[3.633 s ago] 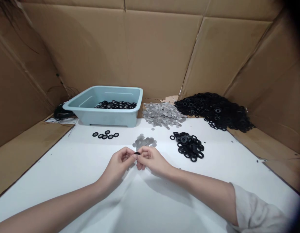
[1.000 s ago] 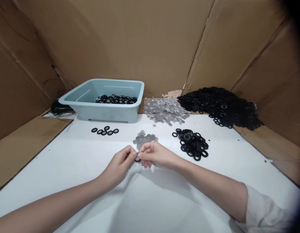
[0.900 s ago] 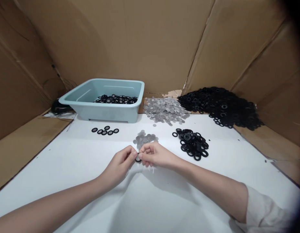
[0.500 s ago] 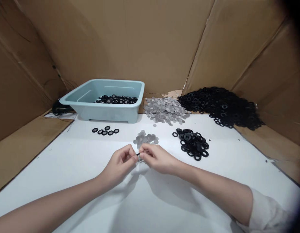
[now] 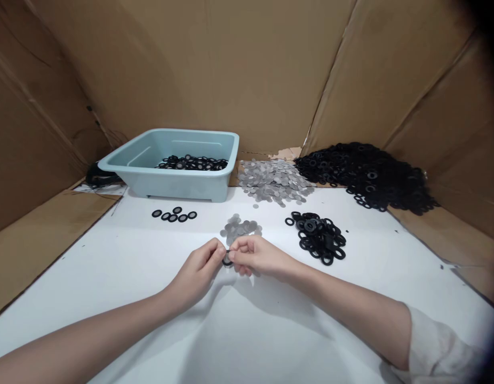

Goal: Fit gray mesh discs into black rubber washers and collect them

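Observation:
Between my two hands is a black rubber washer [image 5: 226, 262] with a grey disc showing inside its ring. My left hand [image 5: 202, 265] pinches the ring's left edge between thumb and fingers. On the other side my right hand [image 5: 253, 255] is closed, its thumb and index finger on the ring near the disc. Just beyond the fingers lies a small heap of grey discs [image 5: 239, 228]. A loose pile of black rubber washers [image 5: 321, 237] is to the right. Several washers with discs in them [image 5: 173, 217] lie flat at the left.
A light blue basin [image 5: 178, 184] holding many disc-filled washers stands at the back left. Behind are a large heap of grey discs [image 5: 273, 181] and a big mound of black washers [image 5: 371, 176]. Cardboard walls [image 5: 215, 69] enclose the white table [image 5: 239, 341].
The washer has turned from nearly edge-on to showing its face and the grey disc. My right hand's fingers have shifted over it; my left hand's fingers have closed in more.

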`<state>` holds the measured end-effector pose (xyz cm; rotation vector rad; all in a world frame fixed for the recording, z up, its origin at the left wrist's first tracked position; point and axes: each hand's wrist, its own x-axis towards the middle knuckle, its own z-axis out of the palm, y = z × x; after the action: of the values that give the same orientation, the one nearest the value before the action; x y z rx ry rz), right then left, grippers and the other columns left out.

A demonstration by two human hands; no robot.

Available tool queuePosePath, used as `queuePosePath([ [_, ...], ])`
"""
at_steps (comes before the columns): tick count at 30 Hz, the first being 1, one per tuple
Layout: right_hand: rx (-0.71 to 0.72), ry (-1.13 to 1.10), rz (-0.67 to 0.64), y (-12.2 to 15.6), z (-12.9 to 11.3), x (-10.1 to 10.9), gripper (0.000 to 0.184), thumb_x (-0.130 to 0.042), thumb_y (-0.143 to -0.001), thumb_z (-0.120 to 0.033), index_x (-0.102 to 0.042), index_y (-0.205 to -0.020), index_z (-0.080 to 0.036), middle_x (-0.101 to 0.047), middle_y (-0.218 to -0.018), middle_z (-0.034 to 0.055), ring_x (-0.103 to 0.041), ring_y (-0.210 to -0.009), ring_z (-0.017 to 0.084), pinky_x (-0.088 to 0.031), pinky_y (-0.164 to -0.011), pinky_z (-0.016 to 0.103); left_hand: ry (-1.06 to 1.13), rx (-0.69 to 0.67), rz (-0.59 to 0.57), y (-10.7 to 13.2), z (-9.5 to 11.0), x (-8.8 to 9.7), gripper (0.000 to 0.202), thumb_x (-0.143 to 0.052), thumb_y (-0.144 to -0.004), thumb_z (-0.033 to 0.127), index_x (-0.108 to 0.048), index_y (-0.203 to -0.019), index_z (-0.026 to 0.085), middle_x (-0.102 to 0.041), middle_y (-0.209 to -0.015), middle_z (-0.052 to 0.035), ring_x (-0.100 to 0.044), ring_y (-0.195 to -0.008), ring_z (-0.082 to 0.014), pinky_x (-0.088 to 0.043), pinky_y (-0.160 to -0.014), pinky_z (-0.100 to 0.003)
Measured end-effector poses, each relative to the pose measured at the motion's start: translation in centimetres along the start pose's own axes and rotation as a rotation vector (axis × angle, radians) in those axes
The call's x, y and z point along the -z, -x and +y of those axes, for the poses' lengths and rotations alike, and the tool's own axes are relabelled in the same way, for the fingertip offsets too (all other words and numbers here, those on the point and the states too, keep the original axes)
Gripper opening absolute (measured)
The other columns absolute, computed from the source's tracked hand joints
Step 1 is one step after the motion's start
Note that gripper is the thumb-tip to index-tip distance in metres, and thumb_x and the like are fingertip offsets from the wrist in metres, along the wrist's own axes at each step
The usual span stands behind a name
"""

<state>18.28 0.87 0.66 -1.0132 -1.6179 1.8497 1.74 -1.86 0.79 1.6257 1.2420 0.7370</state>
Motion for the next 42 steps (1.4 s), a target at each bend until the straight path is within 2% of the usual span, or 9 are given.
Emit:
queuePosePath([
  [3,0.042,0.048,0.021,0.1,0.27,-0.15,0.013,-0.051,-0.077,-0.026,-0.048,-0.07,-0.015,-0.049,-0.054,-0.0031,-0.043,-0.046,0.006,-0.032,-0.044,0.017,0.028,-0.007,-0.02,-0.05,0.06,-0.05,0.034,-0.035,-0.088,0.042,-0.04,-0.066,0.017,-0.035,-0.06,0.0044,-0.031,-0.056,-0.0093,-0.026,-0.052,-0.022],
  [7,0.123,0.153,0.035,0.28,0.27,-0.25,0.01,-0.05,-0.078,-0.023,-0.048,-0.071,-0.016,-0.045,-0.055,-0.004,-0.042,-0.05,0.007,-0.032,-0.047,0.017,0.13,0.003,-0.083,-0.15,-0.16,0.08,0.031,-0.047,-0.083,0.04,-0.038,-0.065,0.017,-0.033,-0.058,0.0056,-0.029,-0.054,-0.0082,-0.023,-0.05,-0.021],
  [12,0.138,0.219,0.104,0.38,-0.17,-0.34,0.007,-0.049,-0.076,-0.019,-0.048,-0.071,-0.016,-0.045,-0.053,-0.0041,-0.042,-0.049,0.007,-0.031,-0.046,0.018,0.204,-0.005,-0.052,-0.12,-0.4,0.35,0.029,-0.05,-0.082,0.035,-0.037,-0.064,0.017,-0.032,-0.055,0.0066,-0.027,-0.051,-0.0072,-0.02,-0.048,-0.02],
  [15,0.106,0.124,0.113,0.35,-0.32,-0.18,0.009,-0.051,-0.076,-0.021,-0.047,-0.07,-0.016,-0.046,-0.051,-0.0045,-0.042,-0.045,0.006,-0.033,-0.044,0.017,0.161,-0.009,-0.054,-0.03,-0.36,0.43,0.029,-0.048,-0.083,0.038,-0.038,-0.065,0.017,-0.032,-0.056,0.0064,-0.027,-0.051,-0.0073,-0.021,-0.048,-0.021],
  [19,-0.003,0.036,0.012,0.23,-0.31,0.31,0.011,-0.053,-0.074,-0.022,-0.049,-0.067,-0.015,-0.052,-0.054,-0.0018,-0.046,-0.045,0.006,-0.035,-0.043,0.017,0.052,-0.027,-0.049,-0.02,-0.39,0.37,0.03,-0.04,-0.086,0.041,-0.041,-0.069,0.017,-0.035,-0.061,0.005,-0.031,-0.056,-0.0087,-0.025,-0.052,-0.021],
  [23,-0.038,-0.021,-0.036,0.02,0.14,0.45,0.01,-0.056,-0.071,-0.021,-0.049,-0.075,-0.016,-0.055,-0.056,-0.0014,-0.048,-0.046,0.008,-0.038,-0.044,0.018,-0.03,-0.022,-0.013,-0.1,-0.27,0.18,0.033,-0.034,-0.088,0.041,-0.04,-0.067,0.017,-0.037,-0.061,0.0042,-0.033,-0.058,-0.01,-0.027,-0.054,-0.023],
  [29,-0.001,0.007,0.049,-0.09,0.31,-0.2,0.014,-0.05,-0.078,-0.026,-0.048,-0.07,-0.015,-0.053,-0.057,-0.0007,-0.047,-0.047,0.007,-0.038,-0.046,0.018,-0.045,-0.023,0.005,-0.05,0.01,0.13,0.032,-0.035,-0.088,0.04,-0.041,-0.067,0.017,-0.038,-0.061,0.004,-0.033,-0.057,-0.01,-0.027,-0.054,-0.023],
  [37,0.133,0.253,0.134,0.34,0.13,-0.43,0.012,-0.048,-0.078,-0.023,-0.046,-0.069,-0.016,-0.046,-0.055,-0.0036,-0.042,-0.05,0.007,-0.031,-0.046,0.018,0.103,0.021,-0.045,-0.01,-0.17,0.18,0.029,-0.047,-0.083,0.035,-0.036,-0.062,0.017,-0.03,-0.053,0.007,-0.027,-0.049,-0.0073,-0.021,-0.047,-0.02],
  [42,0.107,0.157,0.156,0.28,-0.14,-0.4,0.014,-0.05,-0.078,-0.025,-0.046,-0.068,-0.016,-0.046,-0.052,-0.004,-0.042,-0.046,0.007,-0.032,-0.045,0.018,0.082,0.003,-0.021,0.08,-0.21,0.28,0.028,-0.045,-0.084,0.036,-0.037,-0.064,0.017,-0.032,-0.054,0.0066,-0.028,-0.049,-0.0075,-0.022,-0.046,-0.019],
])
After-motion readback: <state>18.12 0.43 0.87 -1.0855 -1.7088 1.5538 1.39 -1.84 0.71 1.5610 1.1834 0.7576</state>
